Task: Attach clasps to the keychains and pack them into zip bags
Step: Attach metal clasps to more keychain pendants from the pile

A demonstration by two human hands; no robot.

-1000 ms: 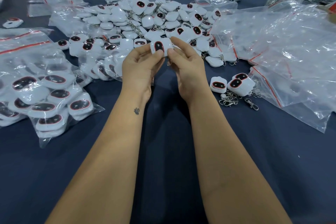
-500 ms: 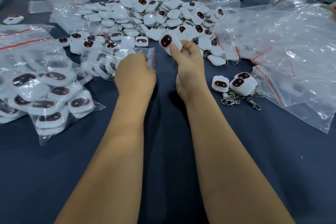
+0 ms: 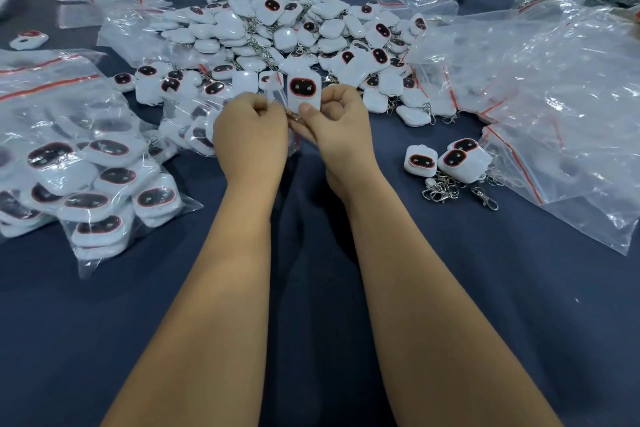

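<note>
- The person's left hand (image 3: pixel 251 135) and right hand (image 3: pixel 337 128) met above the dark blue table (image 3: pixel 450 305), just in front of the big pile of keychains (image 3: pixel 294 35).
- Between them stood one white keychain (image 3: pixel 303 90), upright, its dark red-rimmed oval facing the camera.
- The right hand had its fingers curled and its thumb and forefinger pinched at the bottom edge of that keychain, where a bit of metal ring showed.
- The left hand was curled into a fist, pinching a small clear zip bag (image 3: pixel 277 94) that stood just left of the keychain; whether the keychain was already inside the bag could not be told.
- To the right of the pile, near the right hand, lay three loose keychains (image 3: pixel 450 159) with a clump of metal clasps (image 3: pixel 441 189) just in front of them.
- Left of the pile lay filled bags (image 3: pixel 100 184) of keychains; right of it lay a heap of empty clear bags (image 3: pixel 554 97) with red strips.
</note>
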